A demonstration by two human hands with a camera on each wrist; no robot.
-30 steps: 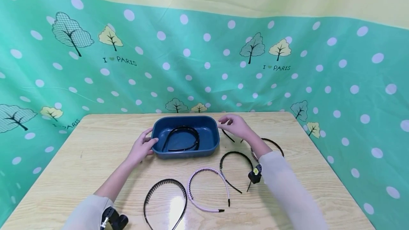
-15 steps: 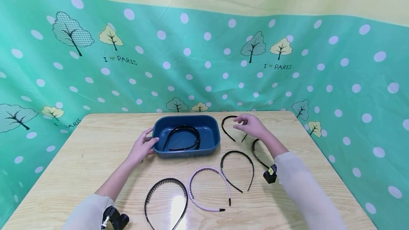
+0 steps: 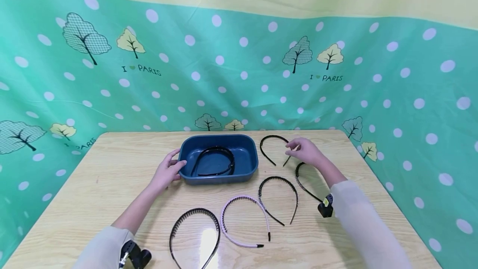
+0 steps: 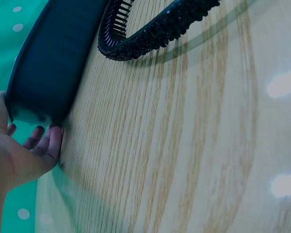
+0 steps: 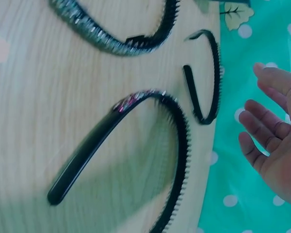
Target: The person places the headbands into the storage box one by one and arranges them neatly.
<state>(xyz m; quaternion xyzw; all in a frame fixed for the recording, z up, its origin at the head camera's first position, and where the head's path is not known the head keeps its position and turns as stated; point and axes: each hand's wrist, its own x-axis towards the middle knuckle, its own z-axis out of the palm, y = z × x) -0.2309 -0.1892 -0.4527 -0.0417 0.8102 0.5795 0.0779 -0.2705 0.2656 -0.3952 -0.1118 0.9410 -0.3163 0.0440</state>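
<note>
A blue plastic basin (image 3: 220, 180) stands at the back of the table with black headbands (image 3: 218, 148) lying inside. At its left end my left hand (image 3: 167, 171) grips the wall, thumb over the rim and fingers along the outside; the left wrist view shows the fingers (image 4: 53, 141) against its end. My right hand (image 3: 304, 151) is over the right end of a thin black headband (image 3: 274, 137) and holds nothing, its fingers loosely bent. In the right wrist view, a black headband with pink and silver stones (image 5: 184, 145) lies below that hand.
Between the basin and the front edge lie a lilac headband (image 3: 242, 244), a black toothed headband (image 3: 196, 210) and a glittery dark headband (image 3: 276, 178). Under the right forearm is another dark headband (image 3: 298, 175). A green dotted curtain (image 3: 231, 74) hangs behind the table.
My right hand has moved right, from beside the basin's right end across the back headband, leaving more of it visible. The left hand and basin have stayed in place.
</note>
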